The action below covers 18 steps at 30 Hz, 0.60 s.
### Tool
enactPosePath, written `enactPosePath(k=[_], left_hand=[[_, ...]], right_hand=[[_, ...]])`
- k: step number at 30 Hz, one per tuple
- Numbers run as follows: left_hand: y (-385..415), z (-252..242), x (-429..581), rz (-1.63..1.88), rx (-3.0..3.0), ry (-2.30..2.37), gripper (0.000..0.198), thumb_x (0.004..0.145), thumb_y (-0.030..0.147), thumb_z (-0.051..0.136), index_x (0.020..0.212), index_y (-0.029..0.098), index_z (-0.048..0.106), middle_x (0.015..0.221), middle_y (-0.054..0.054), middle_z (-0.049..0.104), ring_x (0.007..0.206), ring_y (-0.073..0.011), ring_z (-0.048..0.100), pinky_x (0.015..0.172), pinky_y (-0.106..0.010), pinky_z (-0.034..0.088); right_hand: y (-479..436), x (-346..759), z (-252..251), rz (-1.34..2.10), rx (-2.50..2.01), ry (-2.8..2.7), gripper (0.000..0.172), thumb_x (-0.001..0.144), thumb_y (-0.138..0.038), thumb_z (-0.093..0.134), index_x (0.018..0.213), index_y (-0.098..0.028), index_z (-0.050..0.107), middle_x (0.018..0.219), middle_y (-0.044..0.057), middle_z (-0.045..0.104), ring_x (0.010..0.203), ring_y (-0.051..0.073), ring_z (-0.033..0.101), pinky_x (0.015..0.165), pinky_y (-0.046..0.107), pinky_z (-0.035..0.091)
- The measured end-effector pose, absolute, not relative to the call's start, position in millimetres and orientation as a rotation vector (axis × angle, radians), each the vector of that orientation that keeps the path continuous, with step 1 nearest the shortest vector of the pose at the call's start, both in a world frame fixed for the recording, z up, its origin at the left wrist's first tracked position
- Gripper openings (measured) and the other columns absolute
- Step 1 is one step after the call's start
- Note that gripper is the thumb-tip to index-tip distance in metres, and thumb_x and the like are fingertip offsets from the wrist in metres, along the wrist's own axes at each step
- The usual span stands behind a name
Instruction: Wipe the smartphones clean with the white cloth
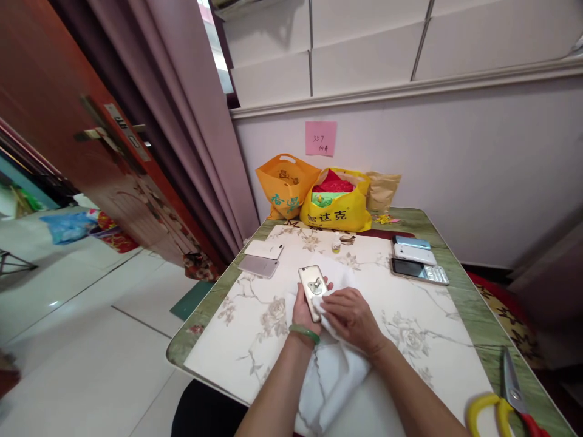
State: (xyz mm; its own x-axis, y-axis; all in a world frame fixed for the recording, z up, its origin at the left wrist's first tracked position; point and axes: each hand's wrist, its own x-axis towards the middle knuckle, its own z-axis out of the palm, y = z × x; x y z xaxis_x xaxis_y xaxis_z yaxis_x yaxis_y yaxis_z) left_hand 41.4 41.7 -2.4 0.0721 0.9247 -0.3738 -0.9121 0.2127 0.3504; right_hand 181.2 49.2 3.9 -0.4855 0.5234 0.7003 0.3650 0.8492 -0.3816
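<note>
A gold smartphone (309,278) with a ring holder on its back lies in my left hand (301,311), back side up, with my fingers and thumb around its edges. A green bangle circles that wrist. My right hand (350,317) pinches a white cloth (339,358) and presses a fold of it against the lower part of the phone's back. The rest of the cloth hangs below both hands onto the table. My right fingertips are partly hidden by the cloth.
Two phones (259,267) lie at the left, and several more (419,271) at the right. A small bottle (336,244) stands beyond my hands. Orange (288,185) and yellow (337,212) bags stand at the back. Scissors (510,394) lie at the near right of the floral-covered table (218,358).
</note>
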Motion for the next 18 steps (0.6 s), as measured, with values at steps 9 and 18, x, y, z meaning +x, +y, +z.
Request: enactPosePath(k=[9,18], left_hand=[[38,7,50,1.259,0.184,0.606,0.053,0.091,0.051,0.046,0.117,0.009,0.063,0.097,-0.013,0.073,0.089,-0.0249,0.068,0.083,-0.036,0.051],[33,9,49,0.992,0.325,0.872,0.044,0.086,0.053,0.056,0.098,0.012,0.067,0.074,-0.007,0.070,0.061,-0.0168,0.063,0.060,-0.027,0.048]], right_hand=[[65,196,-5,0.051,-0.865,-1.947,0.020,0.086,-0.019,0.059,0.100,-0.027,0.071,0.103,0.003,0.073,0.099,0.022,0.061,0.094,0.043,0.042],[76,207,-8,-0.021,-1.114,-1.679,0.014,0.089,-0.030,0.063,0.099,-0.028,0.074,0.096,0.004,0.071,0.090,0.022,0.060,0.085,0.039,0.044]])
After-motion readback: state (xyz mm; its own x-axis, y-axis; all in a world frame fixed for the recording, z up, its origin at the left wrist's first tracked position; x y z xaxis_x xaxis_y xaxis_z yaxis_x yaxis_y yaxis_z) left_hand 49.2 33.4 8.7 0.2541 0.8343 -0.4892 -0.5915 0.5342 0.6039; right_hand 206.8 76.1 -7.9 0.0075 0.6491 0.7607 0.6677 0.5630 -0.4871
